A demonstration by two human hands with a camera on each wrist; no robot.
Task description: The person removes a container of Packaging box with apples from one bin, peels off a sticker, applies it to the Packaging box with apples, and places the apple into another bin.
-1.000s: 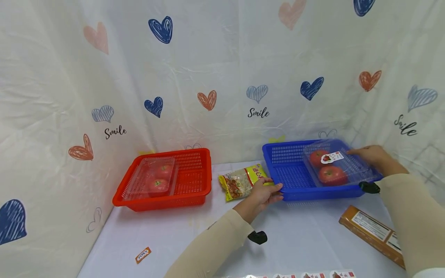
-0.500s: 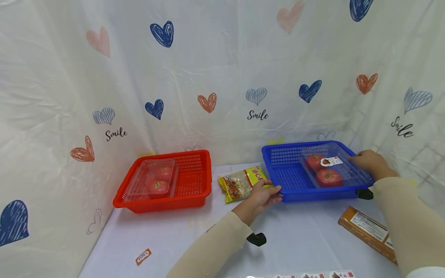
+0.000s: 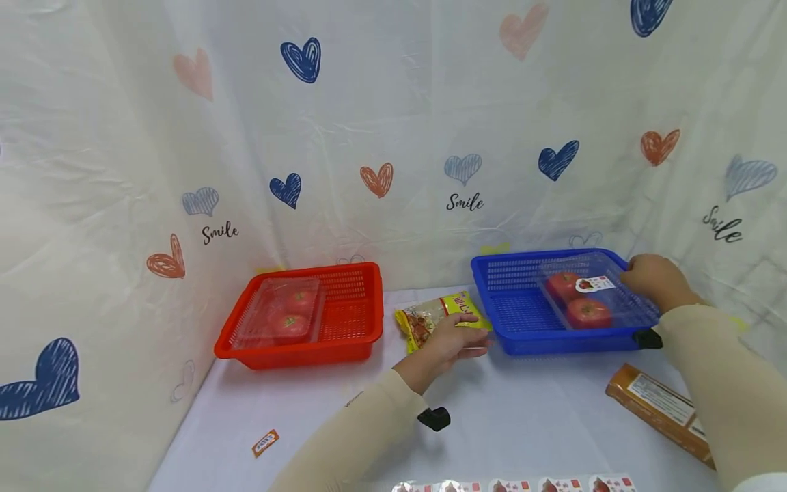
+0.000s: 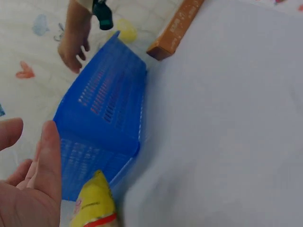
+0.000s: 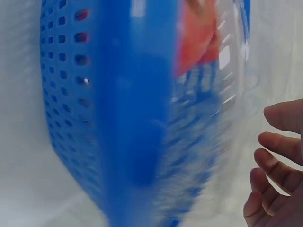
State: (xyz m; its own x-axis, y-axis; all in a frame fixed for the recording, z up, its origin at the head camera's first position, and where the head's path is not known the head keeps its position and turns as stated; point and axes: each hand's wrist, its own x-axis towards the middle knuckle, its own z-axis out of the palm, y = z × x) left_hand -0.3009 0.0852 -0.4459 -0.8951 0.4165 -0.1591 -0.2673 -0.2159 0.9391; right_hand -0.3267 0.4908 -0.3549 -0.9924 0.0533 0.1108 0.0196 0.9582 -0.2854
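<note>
While L grip (image 3: 453,342) and R grip (image 3: 659,281) hang empty, loosely parted, apple pack (image 3: 583,301) looks placed in blue bskt (image 3: 565,345), w/ pulling back prob. next.

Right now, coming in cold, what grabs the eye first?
Two bright baskets: the red basket on the left with a clear apple pack, the blue basket on the right with a labelled apple pack. Then the hands: left hand by the yellow bag between the baskets, right hand at the blue basket's right end.
</note>
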